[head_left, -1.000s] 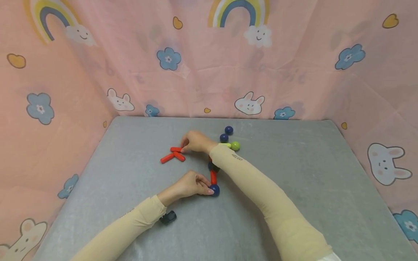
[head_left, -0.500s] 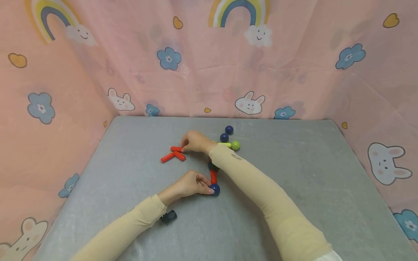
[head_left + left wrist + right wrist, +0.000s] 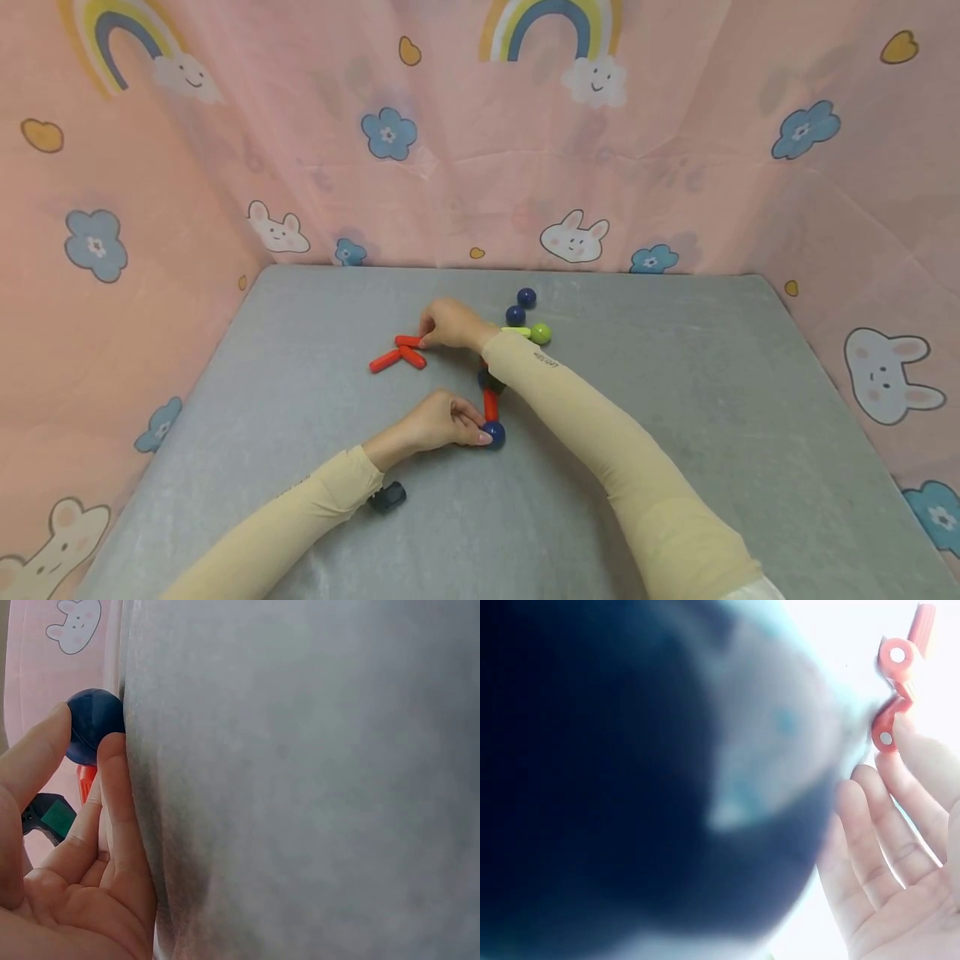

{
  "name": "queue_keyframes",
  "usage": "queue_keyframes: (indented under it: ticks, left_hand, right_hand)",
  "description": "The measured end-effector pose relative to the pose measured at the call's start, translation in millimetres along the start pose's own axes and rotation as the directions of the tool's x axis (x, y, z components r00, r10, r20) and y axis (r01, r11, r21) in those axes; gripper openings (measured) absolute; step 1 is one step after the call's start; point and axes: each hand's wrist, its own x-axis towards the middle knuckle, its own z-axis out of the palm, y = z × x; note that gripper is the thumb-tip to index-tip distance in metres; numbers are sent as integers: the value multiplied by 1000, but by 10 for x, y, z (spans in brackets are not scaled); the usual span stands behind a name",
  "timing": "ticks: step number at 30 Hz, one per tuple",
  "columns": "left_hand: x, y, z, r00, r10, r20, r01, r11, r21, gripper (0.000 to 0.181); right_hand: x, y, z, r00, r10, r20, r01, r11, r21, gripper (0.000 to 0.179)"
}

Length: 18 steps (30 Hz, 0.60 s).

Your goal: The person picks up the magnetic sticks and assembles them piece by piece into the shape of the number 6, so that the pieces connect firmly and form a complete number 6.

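My left hand (image 3: 435, 425) pinches a blue ball (image 3: 493, 435) between thumb and finger. In the left wrist view the blue ball (image 3: 95, 726) has the end of a red rod (image 3: 86, 782) close against it. That red rod (image 3: 491, 406) runs back to another dark blue ball (image 3: 485, 379), partly covered by the right wrist's black device. Further back, my right hand (image 3: 452, 323) pinches the end of a red stick (image 3: 407, 341). In the right wrist view this red stick (image 3: 886, 731) shows a silvery disc at its tip, between thumb and index finger.
Two more red sticks (image 3: 385, 361) lie beside the pinched one. Behind the right forearm are two blue balls (image 3: 515, 316), a yellow-green rod (image 3: 515, 332) and a green ball (image 3: 541, 333). A black device (image 3: 387, 497) sits at the left wrist. Patterned pink cloth surrounds the grey table (image 3: 675, 375).
My right hand and the red stick it pinches have shifted slightly to the right. The left hand stays on the blue ball, and the other two sticks look unmoved.
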Motion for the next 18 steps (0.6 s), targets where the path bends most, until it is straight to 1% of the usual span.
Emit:
queue_keyframes:
  ticks: [4, 10, 18]
  left_hand:
    - [1, 12, -7, 1000, 8, 3, -8, 1000, -1, 24]
    - [2, 19, 0, 1000, 9, 2, -9, 1000, -1, 24]
    - [26, -18, 10, 1000, 11, 5, -11, 1000, 0, 25]
  right_hand:
    - [2, -6, -10, 1000, -3, 2, 3, 1000, -3, 17]
    - [3, 15, -10, 1000, -13, 5, 13, 1000, -19, 14]
    - [-55, 65, -59, 999, -44, -32, 44, 999, -9, 12]
